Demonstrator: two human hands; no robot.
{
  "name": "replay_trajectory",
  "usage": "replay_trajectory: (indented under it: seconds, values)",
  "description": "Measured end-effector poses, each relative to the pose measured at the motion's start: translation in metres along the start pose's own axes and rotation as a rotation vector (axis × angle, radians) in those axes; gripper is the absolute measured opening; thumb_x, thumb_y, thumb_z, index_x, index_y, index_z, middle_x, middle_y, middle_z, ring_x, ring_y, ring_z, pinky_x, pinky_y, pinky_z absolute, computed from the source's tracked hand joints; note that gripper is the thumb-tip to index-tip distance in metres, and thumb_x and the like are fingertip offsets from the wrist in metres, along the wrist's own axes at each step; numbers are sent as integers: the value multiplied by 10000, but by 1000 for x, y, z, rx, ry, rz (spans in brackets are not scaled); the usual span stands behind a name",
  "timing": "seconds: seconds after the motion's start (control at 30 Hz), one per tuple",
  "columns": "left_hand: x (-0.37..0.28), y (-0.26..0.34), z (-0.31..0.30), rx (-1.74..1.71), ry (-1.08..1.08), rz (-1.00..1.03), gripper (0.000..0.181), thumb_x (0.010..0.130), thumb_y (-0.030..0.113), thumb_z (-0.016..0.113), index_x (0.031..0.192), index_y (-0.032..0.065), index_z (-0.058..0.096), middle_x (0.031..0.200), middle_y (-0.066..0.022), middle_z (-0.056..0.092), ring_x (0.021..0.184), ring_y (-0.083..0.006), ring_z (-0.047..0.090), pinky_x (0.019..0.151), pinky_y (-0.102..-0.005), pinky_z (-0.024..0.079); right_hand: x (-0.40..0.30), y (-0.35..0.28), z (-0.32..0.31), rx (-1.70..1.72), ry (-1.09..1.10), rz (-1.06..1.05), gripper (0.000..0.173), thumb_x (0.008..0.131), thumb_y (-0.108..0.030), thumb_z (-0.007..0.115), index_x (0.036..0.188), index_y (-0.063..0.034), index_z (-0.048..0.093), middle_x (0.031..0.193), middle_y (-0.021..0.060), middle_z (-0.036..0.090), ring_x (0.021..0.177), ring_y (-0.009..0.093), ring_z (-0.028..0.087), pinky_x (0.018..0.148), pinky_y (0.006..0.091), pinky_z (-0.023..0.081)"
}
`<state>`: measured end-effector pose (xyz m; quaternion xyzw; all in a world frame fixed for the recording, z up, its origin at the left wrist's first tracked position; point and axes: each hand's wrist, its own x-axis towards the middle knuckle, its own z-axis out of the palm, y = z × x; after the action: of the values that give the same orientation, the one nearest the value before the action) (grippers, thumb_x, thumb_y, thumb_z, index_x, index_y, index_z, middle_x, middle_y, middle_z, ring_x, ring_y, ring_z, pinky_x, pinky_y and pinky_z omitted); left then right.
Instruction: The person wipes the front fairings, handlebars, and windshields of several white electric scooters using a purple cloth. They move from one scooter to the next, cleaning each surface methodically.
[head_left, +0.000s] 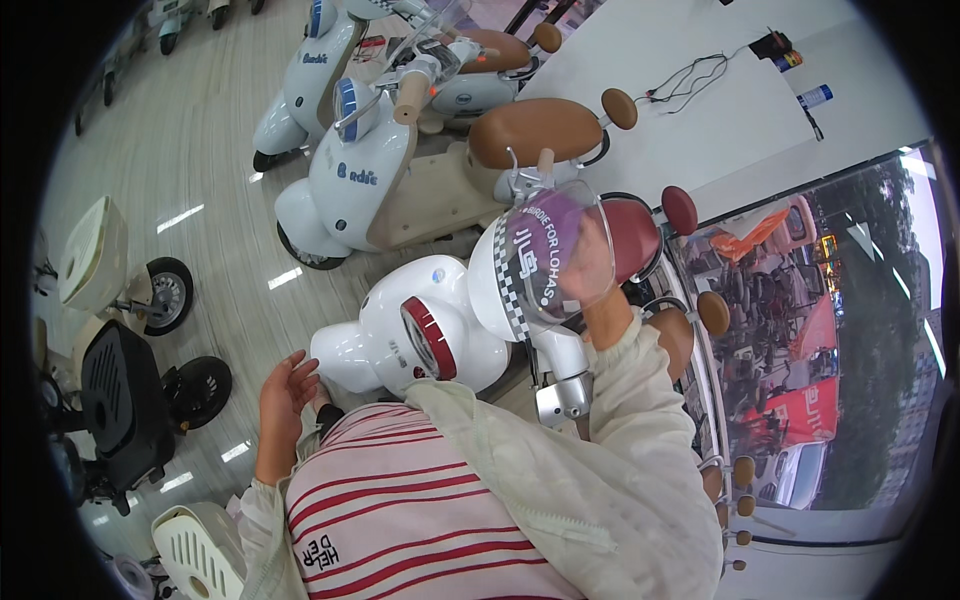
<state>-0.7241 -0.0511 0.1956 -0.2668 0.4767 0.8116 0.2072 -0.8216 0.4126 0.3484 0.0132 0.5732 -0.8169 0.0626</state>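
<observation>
A white scooter with a red-rimmed headlight stands right in front of me. Above its handlebar curves a clear windscreen with a checkered band and printed writing. Seen through the plastic, my right hand holds a purple cloth against or close behind the windscreen; its fingers are partly hidden. My left hand hangs empty with loosely parted fingers, beside the scooter's front mudguard. A red seat lies beyond the windscreen.
Another white scooter with a brown seat stands close alongside. Black and cream scooters occupy the left. A white table carries a cable; a window lies at the right.
</observation>
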Motion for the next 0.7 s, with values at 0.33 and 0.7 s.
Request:
replay_trajectory:
  seconds: [0.33, 0.7]
  values:
    - [0, -7, -9, 7, 54, -31, 452, 978, 334, 483, 1308, 32, 552, 1127, -105, 685, 876, -137, 625, 798, -265, 500, -101, -49, 16, 263, 222, -17, 482, 1020, -310, 348, 1348, 16, 481, 1346, 178, 551, 1253, 330, 526, 1112, 480, 370]
    - [8, -3, -3, 81, -13, -31, 452, 982, 336, 478, 1305, 28, 551, 1118, -114, 686, 867, -143, 627, 782, -274, 498, -14, 6, 2, -8, 21, 7, 381, 997, -225, 408, 1297, -14, 511, 1210, 148, 623, 1137, 285, 588, 1020, 466, 449]
